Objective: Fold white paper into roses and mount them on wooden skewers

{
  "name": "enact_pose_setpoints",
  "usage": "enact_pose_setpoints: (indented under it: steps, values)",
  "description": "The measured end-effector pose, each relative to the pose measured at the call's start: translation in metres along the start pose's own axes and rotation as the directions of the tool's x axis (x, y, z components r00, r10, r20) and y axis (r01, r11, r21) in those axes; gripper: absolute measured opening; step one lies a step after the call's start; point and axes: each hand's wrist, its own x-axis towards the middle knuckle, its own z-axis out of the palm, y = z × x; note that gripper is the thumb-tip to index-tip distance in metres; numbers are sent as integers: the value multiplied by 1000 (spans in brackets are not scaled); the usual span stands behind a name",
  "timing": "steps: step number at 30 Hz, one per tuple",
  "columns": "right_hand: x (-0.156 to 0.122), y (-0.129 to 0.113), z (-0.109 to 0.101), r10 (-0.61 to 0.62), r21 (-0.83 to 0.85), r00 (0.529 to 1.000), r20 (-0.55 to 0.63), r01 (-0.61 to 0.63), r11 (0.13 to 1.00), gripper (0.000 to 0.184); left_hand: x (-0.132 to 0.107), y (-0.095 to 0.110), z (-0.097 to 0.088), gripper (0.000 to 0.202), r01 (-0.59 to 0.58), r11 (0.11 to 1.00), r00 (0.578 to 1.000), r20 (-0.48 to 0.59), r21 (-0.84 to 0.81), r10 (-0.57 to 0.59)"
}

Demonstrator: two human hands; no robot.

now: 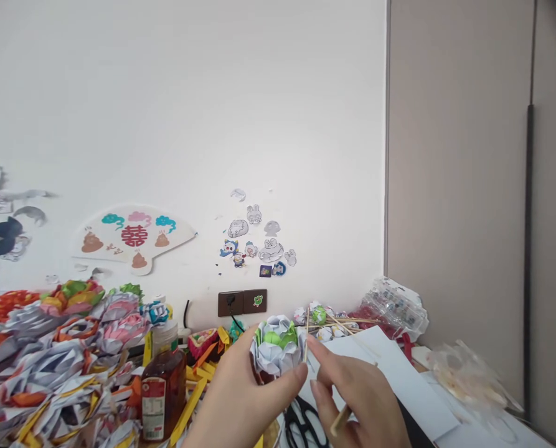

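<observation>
My left hand [249,386] curls around a folded paper flower [278,345], white outside with green petals in its middle. Beside the flower stands a thin wooden stick [306,339], near my left thumb and the tip of my right index finger. My right hand [357,392] is closed, and a thicker wooden stick [341,418] pokes out between its lower fingers. The far end of that stick is hidden by the hand. Black-handled scissors [306,426] lie just below, partly covered by my hands.
A heap of folded paper flowers [63,367] fills the left side. In front of it stands a brown bottle [163,389]. White paper sheets [390,373] lie at right, with a plastic bag [474,379] beyond. Small flowers on sticks [324,320] rest behind. A plug sits in the wall socket [243,302].
</observation>
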Motion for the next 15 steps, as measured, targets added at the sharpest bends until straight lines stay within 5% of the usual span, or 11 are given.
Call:
enact_pose_setpoints:
  steps: [9,15]
  values:
    - [0,1,10,-78,89,997,-25,80,993,48,4,-6,-1,10,-8,996,999,-32,84,10]
    - [6,7,2,93,110,995,-36,-89,990,22,7,-9,4,15,-38,997,999,29,73,36]
